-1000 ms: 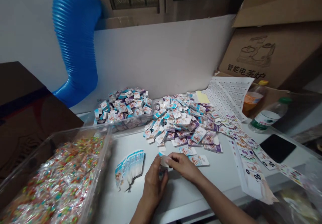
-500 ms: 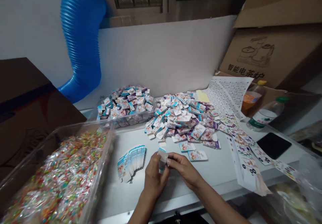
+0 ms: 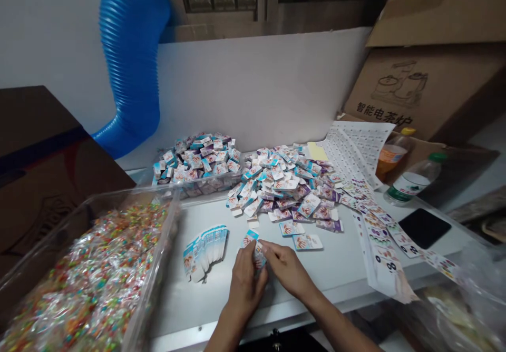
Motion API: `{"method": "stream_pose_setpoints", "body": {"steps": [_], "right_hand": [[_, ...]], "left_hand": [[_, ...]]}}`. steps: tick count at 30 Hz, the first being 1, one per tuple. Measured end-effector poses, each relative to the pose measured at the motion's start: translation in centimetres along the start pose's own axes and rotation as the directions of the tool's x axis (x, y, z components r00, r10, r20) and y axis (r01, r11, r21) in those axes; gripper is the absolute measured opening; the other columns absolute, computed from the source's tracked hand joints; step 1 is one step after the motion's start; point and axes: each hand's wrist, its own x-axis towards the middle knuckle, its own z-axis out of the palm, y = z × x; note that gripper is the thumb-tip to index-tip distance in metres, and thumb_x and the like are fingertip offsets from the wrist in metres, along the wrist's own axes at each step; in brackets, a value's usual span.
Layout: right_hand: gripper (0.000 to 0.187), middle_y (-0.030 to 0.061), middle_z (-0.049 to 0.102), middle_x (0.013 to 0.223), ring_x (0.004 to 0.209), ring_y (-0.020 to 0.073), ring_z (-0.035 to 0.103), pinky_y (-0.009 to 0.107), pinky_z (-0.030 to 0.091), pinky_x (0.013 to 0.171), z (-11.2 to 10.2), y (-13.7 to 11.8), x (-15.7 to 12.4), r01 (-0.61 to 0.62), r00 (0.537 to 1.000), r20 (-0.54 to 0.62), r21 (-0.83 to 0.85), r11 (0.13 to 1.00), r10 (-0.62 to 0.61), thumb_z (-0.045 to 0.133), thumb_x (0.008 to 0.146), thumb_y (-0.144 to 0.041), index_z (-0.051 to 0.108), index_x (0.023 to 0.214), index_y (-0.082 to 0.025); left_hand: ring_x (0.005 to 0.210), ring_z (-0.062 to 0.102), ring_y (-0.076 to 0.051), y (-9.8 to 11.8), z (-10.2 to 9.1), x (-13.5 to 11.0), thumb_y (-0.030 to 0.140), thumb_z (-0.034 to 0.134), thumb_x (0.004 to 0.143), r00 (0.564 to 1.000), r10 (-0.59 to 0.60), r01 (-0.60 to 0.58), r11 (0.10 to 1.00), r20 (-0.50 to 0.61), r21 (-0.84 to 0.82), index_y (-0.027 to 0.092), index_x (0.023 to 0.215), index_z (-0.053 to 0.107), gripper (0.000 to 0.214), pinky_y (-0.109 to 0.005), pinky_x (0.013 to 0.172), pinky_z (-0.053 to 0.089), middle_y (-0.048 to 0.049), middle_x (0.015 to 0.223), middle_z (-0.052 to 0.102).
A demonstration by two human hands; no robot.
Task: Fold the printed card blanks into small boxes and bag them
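Observation:
A small blue-and-white printed carton (image 3: 259, 260) is between my two hands above the near part of the table. My left hand (image 3: 245, 278) is closed around it, fingers across its face. My right hand (image 3: 288, 269) pinches its right edge with thumb and fingertips. Whether the carton's end is folded in cannot be made out. Left of my hands lies a fanned stack of flat blue-and-white cartons (image 3: 205, 252). Beyond them rises a heap of blue and purple cartons (image 3: 282, 183), with two single cartons lying at its front, one of them a white-and-blue carton (image 3: 307, 242).
At left stands a clear plastic bin (image 3: 168, 236) of small bags with colourful bits. A clear tray (image 3: 203, 187) behind holds more cartons. Sticker sheets (image 3: 381, 241), a black phone-like slab (image 3: 425, 228), two bottles and cardboard boxes (image 3: 430, 83) occupy the right. A blue hose (image 3: 132, 62) hangs behind.
The carton has turned in my hands: a plain pale flap faced up before, and now its printed face shows. My right hand's fingertips have shifted along its edge.

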Motion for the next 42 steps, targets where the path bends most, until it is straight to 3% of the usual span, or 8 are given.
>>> {"method": "stream_pose_setpoints", "body": {"steps": [4, 9, 14, 21, 25, 30, 37, 42], "right_hand": [[0.038, 0.0048, 0.070, 0.092, 0.085, 0.0212, 0.062, 0.031, 0.046, 0.081, -0.5, 0.2, 0.4, 0.001, 1.000, 0.024, 0.015, 1.000, -0.001, 0.039, 0.089, -0.037, 0.066, 0.108, -0.017], [0.037, 0.0041, 0.071, 0.085, 0.078, 0.0199, 0.062, 0.029, 0.046, 0.076, -1.0, -0.2, 0.3, 0.042, 0.998, 0.061, -0.230, 0.972, -0.029, 0.035, 0.090, -0.029, 0.066, 0.105, -0.018], [0.044, 0.0138, 0.061, 0.114, 0.099, 0.0244, 0.056, 0.039, 0.041, 0.089, 0.0, -0.5, -0.8, 0.225, 0.974, 0.126, -0.586, 0.779, -0.186, 0.036, 0.086, -0.017, 0.047, 0.128, -0.011], [0.050, 0.0208, 0.049, 0.129, 0.109, 0.0311, 0.051, 0.048, 0.042, 0.089, 1.6, 0.6, -1.7, 0.210, 0.972, 0.106, -0.785, 0.582, -0.208, 0.036, 0.082, -0.008, 0.042, 0.131, -0.004], [0.057, 0.0183, 0.046, 0.132, 0.111, 0.0305, 0.050, 0.048, 0.041, 0.092, 0.9, 0.3, -1.6, 0.259, 0.966, 0.186, -0.705, 0.660, -0.180, 0.039, 0.076, -0.004, 0.041, 0.133, -0.007], [0.048, 0.0106, 0.053, 0.128, 0.115, 0.0194, 0.051, 0.038, 0.042, 0.097, 0.3, 0.7, -1.2, 0.201, 0.977, 0.135, -0.364, 0.910, -0.162, 0.031, 0.089, -0.015, 0.036, 0.136, -0.018], [0.052, 0.0153, 0.056, 0.123, 0.107, 0.0250, 0.054, 0.042, 0.043, 0.091, 0.5, 1.2, -1.8, 0.225, 0.972, 0.195, -0.586, 0.778, -0.135, 0.039, 0.079, -0.009, 0.046, 0.130, -0.014], [0.033, 0.0037, 0.070, 0.089, 0.082, 0.0213, 0.063, 0.034, 0.048, 0.076, -4.4, 0.4, 2.2, 0.058, 0.977, 0.214, -0.231, 0.971, -0.007, 0.052, 0.078, -0.022, 0.065, 0.108, -0.022]], "left_hand": [[0.105, 0.051, -0.023, -0.1, 0.0, -0.2, 0.014, 0.046, 0.081, 1.000, 0.013, -0.013, 1.000, 0.009, -0.024, 0.014, 0.131, 0.028, 0.053, -0.041, 0.088, 0.046, -0.0147, 0.115, 0.051], [0.106, 0.051, -0.024, -0.3, -0.2, -0.4, 0.015, 0.045, 0.083, 0.997, -0.001, 0.003, 0.999, 0.071, -0.034, 0.016, 0.135, 0.022, 0.057, -0.041, 0.085, 0.048, -0.0160, 0.118, 0.050], [0.118, 0.046, -0.027, -0.6, -0.3, -0.4, 0.019, 0.044, 0.085, 0.993, -0.003, 0.006, 1.000, 0.117, -0.024, 0.016, 0.139, 0.013, 0.063, -0.045, 0.090, 0.045, -0.0193, 0.130, 0.044], [0.126, 0.038, -0.025, -0.3, -0.3, -0.8, 0.021, 0.046, 0.084, 0.964, -0.155, 0.182, 0.977, 0.216, -0.108, 0.016, 0.137, 0.023, 0.059, -0.046, 0.100, 0.038, -0.0170, 0.136, 0.041], [0.130, 0.034, -0.023, 0.0, -0.4, -1.1, 0.022, 0.047, 0.084, 0.950, -0.196, 0.248, 0.947, 0.244, -0.203, 0.016, 0.138, 0.023, 0.059, -0.044, 0.105, 0.033, -0.0150, 0.139, 0.038], [0.130, 0.033, -0.023, -0.2, -0.2, -1.1, 0.026, 0.046, 0.086, 0.926, -0.300, 0.350, 0.910, 0.230, -0.221, 0.015, 0.140, 0.017, 0.063, -0.044, 0.104, 0.033, -0.0162, 0.142, 0.032], [0.130, 0.032, -0.022, -0.3, -0.1, -1.5, 0.025, 0.045, 0.086, 0.916, -0.281, 0.359, 0.893, 0.287, -0.272, 0.017, 0.140, 0.018, 0.062, -0.044, 0.105, 0.031, -0.0146, 0.141, 0.034], [0.114, 0.050, -0.027, -1.2, -1.4, -1.4, 0.036, 0.057, 0.079, 0.925, -0.277, 0.299, 0.953, 0.262, -0.051, 0.018, 0.135, 0.031, 0.064, -0.045, 0.093, 0.043, -0.0148, 0.127, 0.051]]}}
